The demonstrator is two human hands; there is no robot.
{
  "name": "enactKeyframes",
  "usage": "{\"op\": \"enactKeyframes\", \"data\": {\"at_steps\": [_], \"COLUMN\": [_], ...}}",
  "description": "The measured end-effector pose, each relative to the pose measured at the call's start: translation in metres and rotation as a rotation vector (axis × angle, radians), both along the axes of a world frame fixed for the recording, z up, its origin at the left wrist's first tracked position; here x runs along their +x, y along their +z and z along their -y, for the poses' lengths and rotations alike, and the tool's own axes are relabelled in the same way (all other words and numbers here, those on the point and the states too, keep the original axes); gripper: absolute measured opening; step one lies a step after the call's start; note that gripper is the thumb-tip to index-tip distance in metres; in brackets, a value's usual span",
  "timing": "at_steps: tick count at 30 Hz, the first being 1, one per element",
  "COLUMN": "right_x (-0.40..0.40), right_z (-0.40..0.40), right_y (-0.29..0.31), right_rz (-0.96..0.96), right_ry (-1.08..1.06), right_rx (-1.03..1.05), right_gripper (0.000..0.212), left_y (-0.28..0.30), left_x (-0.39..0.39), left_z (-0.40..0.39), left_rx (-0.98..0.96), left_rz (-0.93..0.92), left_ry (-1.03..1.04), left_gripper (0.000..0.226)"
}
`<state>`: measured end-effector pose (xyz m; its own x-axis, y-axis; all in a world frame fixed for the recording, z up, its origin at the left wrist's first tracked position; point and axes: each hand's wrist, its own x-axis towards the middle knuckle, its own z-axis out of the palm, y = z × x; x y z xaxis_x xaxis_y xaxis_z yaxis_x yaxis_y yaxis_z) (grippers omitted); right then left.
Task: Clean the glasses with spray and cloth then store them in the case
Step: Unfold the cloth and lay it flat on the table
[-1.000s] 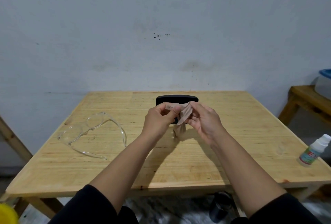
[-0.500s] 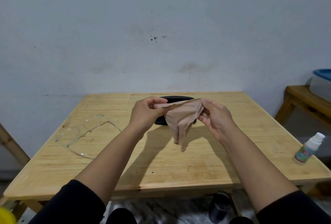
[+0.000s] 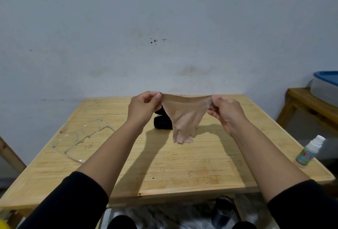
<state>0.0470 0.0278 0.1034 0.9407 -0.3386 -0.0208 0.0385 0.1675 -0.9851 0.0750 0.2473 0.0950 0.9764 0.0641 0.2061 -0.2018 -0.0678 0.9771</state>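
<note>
While stretched out by its top edge above the tabletop [image 3: 182, 170], cloth [image 3: 184, 117] hangs in a loose point, lower tip just over the wood. Left hand [image 3: 144, 106] pinching one top corner between thumb and fingers [image 3: 157, 99], right hand [image 3: 225, 110] pinching the other corner the same way; both closed on fabric, nothing else held. Glasses [image 3: 81, 140], clear-framed, lying on the left side of the tabletop, well apart from either hand, untouched. Spray bottle [image 3: 309, 151] standing near the right edge, cap on. Black case [image 3: 161, 123] resting at the middle rear, partly hidden behind cloth and left wrist; open or shut, cannot tell.

Judged from this layout: early in the job. Cloth opened out and ready, but no sign of wet lenses, nothing wiped, nothing stored. Left to do: spraying the lenses, wiping them with the cloth, folding the arms, placing the glasses in the case and closing it.
</note>
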Motion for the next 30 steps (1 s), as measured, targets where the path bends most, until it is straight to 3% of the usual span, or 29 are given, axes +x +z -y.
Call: {"op": "enactKeyframes", "data": {"at_steps": [7, 12, 17, 22, 26, 30], "right_x": [-0.017, -0.061, -0.083, -0.087, -0.071, -0.045], "right_z": [0.01, 0.022, 0.025, 0.026, 0.017, -0.003], "right_y": [-0.005, -0.052, -0.07, -0.065, -0.067, -0.071], "right_rz": [0.093, -0.027, -0.099, -0.1, -0.117, -0.135], "right_ry": [0.192, 0.438, 0.555, 0.456, 0.165, 0.082], "right_rx": [-0.164, -0.613, -0.901, -0.727, -0.83, -0.835], "right_gripper": [0.023, 0.025, 0.02, 0.015, 0.015, 0.016], "left_y": [-0.007, -0.052, -0.074, -0.072, -0.069, -0.073], "left_x": [-0.018, -0.055, -0.074, -0.07, -0.054, -0.038], "left_z": [-0.007, -0.031, -0.042, -0.045, -0.024, 0.012], "left_rx": [0.076, 0.58, 0.808, 0.797, 0.739, 0.711], "left_rz": [0.042, 0.036, 0.089, 0.142, 0.083, 0.01], "left_ry": [-0.086, -0.262, -0.426, -0.331, -0.08, 0.027], "left_gripper": [0.014, 0.017, 0.015, 0.019, 0.013, 0.016]}}
